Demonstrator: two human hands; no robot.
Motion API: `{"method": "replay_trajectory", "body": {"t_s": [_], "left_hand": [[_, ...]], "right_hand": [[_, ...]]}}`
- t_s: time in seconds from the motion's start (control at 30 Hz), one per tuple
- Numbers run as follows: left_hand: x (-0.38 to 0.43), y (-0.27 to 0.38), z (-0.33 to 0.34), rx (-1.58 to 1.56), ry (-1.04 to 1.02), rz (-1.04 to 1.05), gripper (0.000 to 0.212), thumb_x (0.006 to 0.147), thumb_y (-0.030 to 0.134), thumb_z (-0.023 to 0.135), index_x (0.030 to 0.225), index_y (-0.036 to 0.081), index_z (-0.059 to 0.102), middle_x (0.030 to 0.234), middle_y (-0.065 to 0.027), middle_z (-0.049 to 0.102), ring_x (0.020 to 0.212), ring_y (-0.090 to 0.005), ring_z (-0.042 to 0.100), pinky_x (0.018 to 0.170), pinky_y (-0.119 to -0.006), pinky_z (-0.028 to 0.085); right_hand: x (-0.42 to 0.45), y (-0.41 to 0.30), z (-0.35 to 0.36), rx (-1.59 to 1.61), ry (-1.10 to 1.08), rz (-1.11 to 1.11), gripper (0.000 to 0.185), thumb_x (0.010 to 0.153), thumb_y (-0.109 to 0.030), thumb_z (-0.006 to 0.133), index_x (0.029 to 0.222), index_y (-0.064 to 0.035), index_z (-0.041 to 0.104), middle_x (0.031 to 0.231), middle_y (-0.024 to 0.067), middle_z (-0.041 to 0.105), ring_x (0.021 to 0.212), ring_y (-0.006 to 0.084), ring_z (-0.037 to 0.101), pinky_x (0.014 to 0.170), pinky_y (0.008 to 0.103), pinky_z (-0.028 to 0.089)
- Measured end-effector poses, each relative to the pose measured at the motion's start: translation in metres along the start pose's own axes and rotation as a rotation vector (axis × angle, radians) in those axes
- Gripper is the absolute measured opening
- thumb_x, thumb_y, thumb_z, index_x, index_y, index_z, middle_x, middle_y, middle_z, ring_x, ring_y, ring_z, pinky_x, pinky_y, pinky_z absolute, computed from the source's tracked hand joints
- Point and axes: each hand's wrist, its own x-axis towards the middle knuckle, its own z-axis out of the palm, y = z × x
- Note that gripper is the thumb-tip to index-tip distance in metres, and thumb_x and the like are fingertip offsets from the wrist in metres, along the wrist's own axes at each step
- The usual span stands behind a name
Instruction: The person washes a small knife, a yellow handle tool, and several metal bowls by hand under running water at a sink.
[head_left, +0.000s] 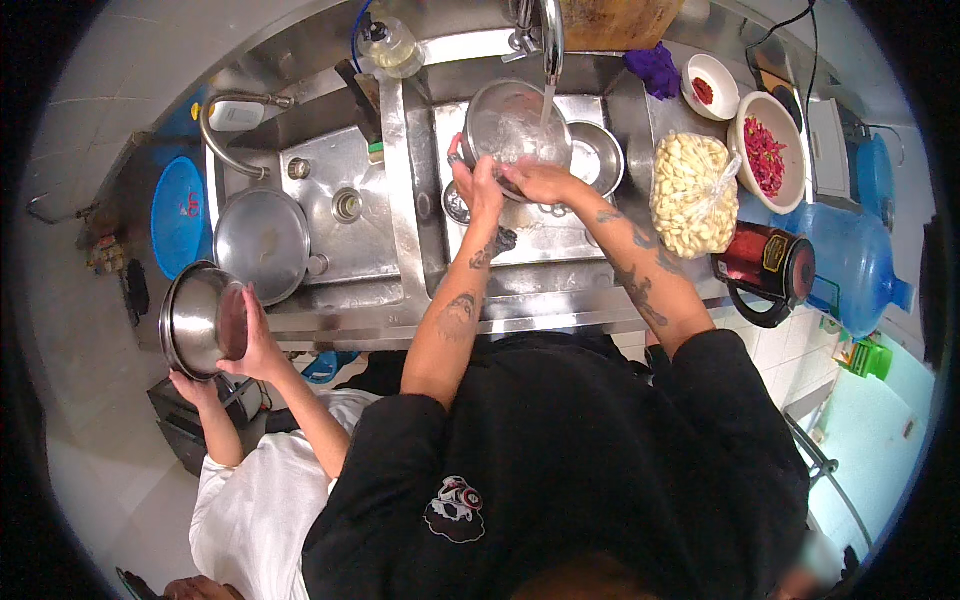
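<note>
Water runs from the chrome faucet (553, 45) into a round metal bowl (517, 120) over the right sink basin. My left hand (478, 184) grips the bowl's near left side. At its near right edge is my right hand (536, 180), fingers against the rim, partly hidden by the bowl and the water. Beneath and to the right, another metal bowl (598, 159) rests in the basin. A small metal dish (454, 204) lies by my left hand, and a dark scrubber (505, 240) shows beside my left wrist.
At left, a co-worker's hands (259, 345) hold metal bowls (202, 322) near a round lid (262, 244) in the left basin (352, 247). On the right stand a bag of peeled garlic (694, 195), a bowl of chopped red peppers (769, 157), a glass kettle (765, 262) and a water jug (847, 262).
</note>
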Motion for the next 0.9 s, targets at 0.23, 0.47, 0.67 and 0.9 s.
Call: {"method": "replay_trajectory", "body": {"t_s": [0.23, 0.47, 0.67, 0.9], "left_hand": [[0.022, -0.01, 0.006, -0.117, -0.074, -0.04, 0.067, 0.067, 0.015, 0.05, 0.131, 0.001, 0.038, 0.112, -0.0142, 0.052, 0.096, -0.0237, 0.05, 0.088, -0.029, 0.039], [0.045, -0.032, -0.02, 0.034, -0.189, -0.094, 0.064, 0.067, 0.013, 0.051, 0.128, -0.002, 0.039, 0.095, -0.0142, 0.06, 0.085, -0.0236, 0.058, 0.08, -0.03, 0.045], [0.008, -0.041, 0.012, 0.032, -0.208, -0.261, 0.058, 0.067, 0.019, 0.058, 0.12, -0.002, 0.043, 0.087, -0.0108, 0.056, 0.082, -0.02, 0.052, 0.075, -0.03, 0.042], [0.012, -0.05, 0.0, 0.014, -0.283, -0.363, 0.062, 0.065, 0.023, 0.057, 0.122, 0.001, 0.045, 0.083, -0.0091, 0.055, 0.081, -0.0197, 0.05, 0.076, -0.031, 0.039]], "right_hand": [[-0.011, -0.016, 0.029, 0.564, 0.22, -0.302, 0.072, 0.096, -0.054, 0.019, 0.134, 0.0048, 0.038, 0.138, 0.0218, 0.041, 0.128, 0.0305, 0.039, 0.106, 0.0318, 0.029], [-0.024, 0.054, 0.002, -0.686, 0.31, -0.071, 0.055, 0.094, -0.052, 0.029, 0.133, -0.0185, 0.047, 0.139, 0.0036, 0.044, 0.135, 0.0188, 0.029, 0.113, 0.0502, 0.004], [0.022, 0.078, -0.03, -1.041, 0.673, -0.569, 0.041, 0.085, -0.034, 0.055, 0.121, -0.0152, 0.055, 0.122, 0.0049, 0.057, 0.122, 0.0203, 0.046, 0.105, 0.0432, 0.03], [0.035, 0.087, -0.03, -0.273, 0.455, -0.087, 0.018, 0.078, -0.017, 0.057, 0.089, -0.0026, 0.062, 0.091, 0.0181, 0.064, 0.084, 0.0352, 0.062, 0.074, 0.0443, 0.049]]}}
